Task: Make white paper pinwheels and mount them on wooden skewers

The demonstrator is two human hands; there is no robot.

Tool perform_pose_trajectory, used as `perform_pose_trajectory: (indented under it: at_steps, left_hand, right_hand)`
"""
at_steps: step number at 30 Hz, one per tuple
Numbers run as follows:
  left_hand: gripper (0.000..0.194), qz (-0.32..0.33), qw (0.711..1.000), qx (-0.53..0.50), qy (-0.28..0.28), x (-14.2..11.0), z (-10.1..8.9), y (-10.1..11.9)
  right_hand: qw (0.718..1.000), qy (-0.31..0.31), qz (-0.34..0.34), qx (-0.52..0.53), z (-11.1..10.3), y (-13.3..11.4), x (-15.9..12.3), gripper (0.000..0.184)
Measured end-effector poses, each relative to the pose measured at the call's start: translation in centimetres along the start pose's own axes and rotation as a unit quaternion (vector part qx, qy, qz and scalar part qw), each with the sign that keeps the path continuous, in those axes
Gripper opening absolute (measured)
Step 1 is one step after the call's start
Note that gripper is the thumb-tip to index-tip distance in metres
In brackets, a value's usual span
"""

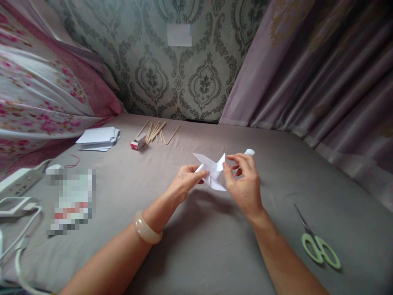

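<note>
A folded white paper pinwheel (212, 174) is held above the cloth-covered surface, its pointed blades spread. My left hand (188, 178) pinches its left side between thumb and fingers, and a pale bangle (146, 229) circles that wrist. On the other side, the thumb and forefinger of my right hand (244, 180) close at the edge of the upper right blade. The other fingers of that hand are curled. Just behind the right hand shows the rounded end of a white object (249, 152), mostly hidden by it.
Green-handled scissors (319, 248) lie at right. Wooden sticks (156, 132), a small red-and-white box (138, 141) and stacked white paper (97, 137) are at the back left. A red string (72, 163), a blurred-out packet (75, 200) and a power strip (23, 180) with cables occupy the left.
</note>
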State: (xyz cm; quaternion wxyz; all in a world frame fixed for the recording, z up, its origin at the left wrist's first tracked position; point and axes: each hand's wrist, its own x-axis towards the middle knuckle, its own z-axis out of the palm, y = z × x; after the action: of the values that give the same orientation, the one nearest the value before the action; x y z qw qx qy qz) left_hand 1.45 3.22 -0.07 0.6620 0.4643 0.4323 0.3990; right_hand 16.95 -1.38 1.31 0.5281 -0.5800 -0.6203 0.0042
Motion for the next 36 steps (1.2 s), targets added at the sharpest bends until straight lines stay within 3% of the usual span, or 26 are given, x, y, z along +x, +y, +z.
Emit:
perform_pose_trajectory:
  at_steps: [2,5,7,9,11,16,21,27,32,36]
  left_hand:
    - [0.022,-0.009,0.999,-0.031,0.007,0.2,-0.2,0.0]
    - [0.024,-0.009,0.998,-0.054,0.008,0.3,-0.4,0.0]
    - [0.023,0.000,0.998,-0.056,0.007,0.2,-0.4,0.1]
    - [0.022,0.012,0.999,-0.051,0.006,0.0,-0.2,0.2]
    - [0.020,0.022,0.999,-0.043,0.008,-0.2,-0.1,0.3]
    - [0.021,0.032,0.999,-0.033,0.024,-0.3,0.0,0.5]
    - [0.018,0.056,0.998,-0.007,0.018,-0.3,0.0,-0.1]
    - [0.012,0.080,0.995,0.023,0.048,0.1,0.1,-1.1]
    - [0.010,0.078,0.993,-0.017,0.090,0.6,-0.9,-0.6]
    - [0.014,0.100,0.974,-0.082,0.185,1.5,-5.0,2.0]
  right_hand:
    - [0.990,0.022,0.119,0.069,0.2,0.2,0.2,0.033]
    - [0.941,-0.087,0.256,0.201,0.8,0.2,0.3,0.046]
    - [0.905,-0.159,0.289,0.268,1.3,-0.2,0.1,0.045]
    - [0.888,-0.191,0.288,0.303,1.8,-0.8,0.0,0.044]
    - [0.888,-0.191,0.281,0.309,2.3,-1.4,-0.1,0.045]
    - [0.906,-0.117,0.301,0.274,2.9,-1.9,-0.4,0.039]
    - [0.909,-0.087,0.310,0.266,3.5,-1.0,-1.0,0.035]
    - [0.921,-0.087,0.304,0.225,5.0,0.7,-2.1,0.036]
    - [0.905,-0.141,0.308,0.258,5.4,0.8,-1.5,0.041]
    - [0.896,-0.243,0.313,0.202,6.2,0.1,1.4,0.041]
